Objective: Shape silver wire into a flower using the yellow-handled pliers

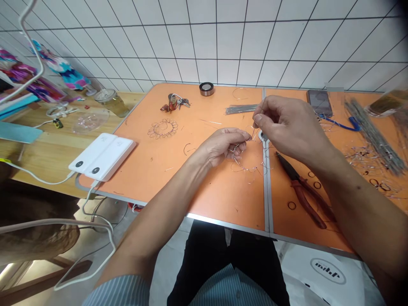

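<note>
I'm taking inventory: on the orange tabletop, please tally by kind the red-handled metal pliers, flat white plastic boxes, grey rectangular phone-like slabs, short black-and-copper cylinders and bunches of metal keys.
Red-handled metal pliers: 1
Flat white plastic boxes: 2
Grey phone-like slabs: 1
Black-and-copper cylinders: 1
Bunches of metal keys: 1
Total: 6

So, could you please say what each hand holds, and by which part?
The left hand pinches a wire ring by its upper left edge; the right hand pinches thin wire, exact spot unclear.
</note>
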`<state>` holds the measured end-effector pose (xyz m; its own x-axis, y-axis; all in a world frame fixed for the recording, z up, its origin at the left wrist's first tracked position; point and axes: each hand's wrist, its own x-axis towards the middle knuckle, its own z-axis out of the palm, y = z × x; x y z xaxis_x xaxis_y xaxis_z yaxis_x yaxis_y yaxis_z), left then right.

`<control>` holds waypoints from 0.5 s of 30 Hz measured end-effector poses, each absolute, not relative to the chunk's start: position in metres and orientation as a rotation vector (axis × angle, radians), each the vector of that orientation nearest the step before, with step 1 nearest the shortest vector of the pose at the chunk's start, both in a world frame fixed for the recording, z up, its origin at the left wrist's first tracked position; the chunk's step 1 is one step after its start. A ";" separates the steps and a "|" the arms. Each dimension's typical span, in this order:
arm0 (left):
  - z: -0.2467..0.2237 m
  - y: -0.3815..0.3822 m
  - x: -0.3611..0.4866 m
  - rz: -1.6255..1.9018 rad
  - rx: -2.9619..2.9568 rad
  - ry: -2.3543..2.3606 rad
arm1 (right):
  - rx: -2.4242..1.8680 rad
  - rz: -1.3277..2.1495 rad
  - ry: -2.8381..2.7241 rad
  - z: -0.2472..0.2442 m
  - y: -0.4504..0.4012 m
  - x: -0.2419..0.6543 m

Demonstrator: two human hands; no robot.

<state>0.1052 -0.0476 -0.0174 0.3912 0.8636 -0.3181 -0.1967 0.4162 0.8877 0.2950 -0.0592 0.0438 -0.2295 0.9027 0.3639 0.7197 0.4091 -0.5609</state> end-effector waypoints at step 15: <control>-0.020 -0.048 0.105 0.782 0.902 0.853 | -1.361 0.528 -1.908 0.041 -0.054 0.295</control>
<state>0.1050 -0.0479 -0.0203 0.4424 0.8504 -0.2847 -0.2094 0.4067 0.8892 0.2946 -0.0545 0.0411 -0.1809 0.9305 0.3185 0.6346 0.3579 -0.6850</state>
